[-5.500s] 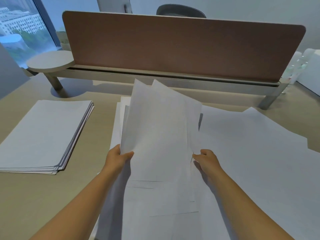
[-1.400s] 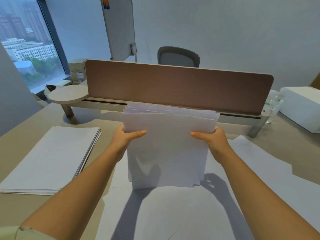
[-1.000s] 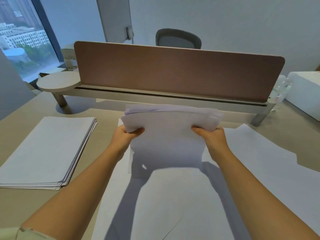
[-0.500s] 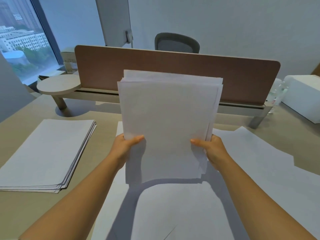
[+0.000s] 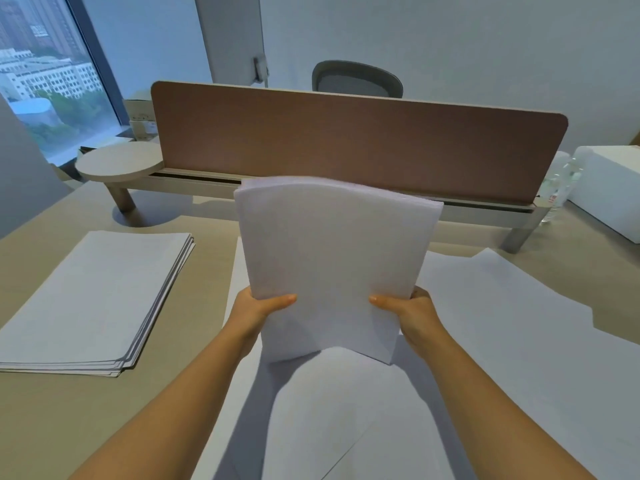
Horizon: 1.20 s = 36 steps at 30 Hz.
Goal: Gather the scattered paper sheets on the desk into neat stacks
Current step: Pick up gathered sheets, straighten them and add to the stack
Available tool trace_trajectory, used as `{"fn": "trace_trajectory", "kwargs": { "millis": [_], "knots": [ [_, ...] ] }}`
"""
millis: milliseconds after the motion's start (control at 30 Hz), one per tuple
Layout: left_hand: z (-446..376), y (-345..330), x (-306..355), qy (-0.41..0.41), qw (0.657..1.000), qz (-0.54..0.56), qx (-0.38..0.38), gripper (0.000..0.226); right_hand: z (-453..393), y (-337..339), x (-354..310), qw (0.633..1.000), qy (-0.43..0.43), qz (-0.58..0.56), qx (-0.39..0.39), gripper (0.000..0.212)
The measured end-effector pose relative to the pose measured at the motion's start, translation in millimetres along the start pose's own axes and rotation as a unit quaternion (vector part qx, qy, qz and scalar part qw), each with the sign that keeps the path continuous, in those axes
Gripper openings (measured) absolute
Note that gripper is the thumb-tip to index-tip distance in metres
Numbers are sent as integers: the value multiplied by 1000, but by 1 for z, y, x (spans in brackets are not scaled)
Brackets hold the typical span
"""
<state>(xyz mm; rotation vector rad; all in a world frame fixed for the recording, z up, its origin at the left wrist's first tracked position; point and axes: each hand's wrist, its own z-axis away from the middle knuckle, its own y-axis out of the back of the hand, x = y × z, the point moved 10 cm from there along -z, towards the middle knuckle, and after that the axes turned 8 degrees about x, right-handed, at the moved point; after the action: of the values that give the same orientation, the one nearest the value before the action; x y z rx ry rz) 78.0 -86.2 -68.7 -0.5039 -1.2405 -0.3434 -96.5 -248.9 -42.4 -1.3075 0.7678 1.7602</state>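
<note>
I hold a bundle of white paper sheets upright in front of me, its lower edge down on the loose sheets on the desk. My left hand grips the bundle's lower left side, thumb across the front. My right hand grips the lower right side the same way. The bundle's top bows away from me and its edges look even. A neat finished stack of paper lies flat on the desk to the left. Large loose white sheets cover the desk under and to the right of my arms.
A brown divider panel on a raised shelf runs across the back of the desk, with a round side shelf at its left end. A white box and a clear bottle stand at the right. An office chair is behind the panel.
The bundle, held high half a second ago, has dropped lower with its bottom edge on the desk sheets. Its edges look more even and its top now bows away. Both hands keep their grip.
</note>
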Motion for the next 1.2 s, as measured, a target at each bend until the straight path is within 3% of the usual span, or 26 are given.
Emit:
{"fn": "trace_trajectory", "kwargs": {
  "millis": [100,200,333,567,733,867,933,1067,1200],
  "knots": [
    [-3,-7,16,-26,1000,-5,5,48,-1,-4,-23,999,41,-9,2,25],
    [-5,-5,36,-53,998,-11,7,46,-4,2,-39,998,62,8,2,32],
    [-3,1,45,-68,997,-40,-2,34,-5,7,-38,998,58,12,-14,24],
    [0,-15,32,-47,999,-25,-8,63,-5,4,-25,999,37,-17,4,31],
    [-4,-11,32,-47,998,-43,-5,55,-13,15,-23,999,32,-5,-5,31],
    [1,-5,3,-28,998,-52,34,65,-11,15,5,1000,0,-9,19,37],
    [-1,-6,4,-27,997,-48,46,58,-13,16,4,1000,-2,-12,28,28],
    [-6,-9,8,-18,998,-60,23,47,-17,19,-7,1000,8,-8,19,20],
    [2,-11,-18,15,992,-129,4,52,-14,20,17,999,-37,27,18,32]
  ]
}}
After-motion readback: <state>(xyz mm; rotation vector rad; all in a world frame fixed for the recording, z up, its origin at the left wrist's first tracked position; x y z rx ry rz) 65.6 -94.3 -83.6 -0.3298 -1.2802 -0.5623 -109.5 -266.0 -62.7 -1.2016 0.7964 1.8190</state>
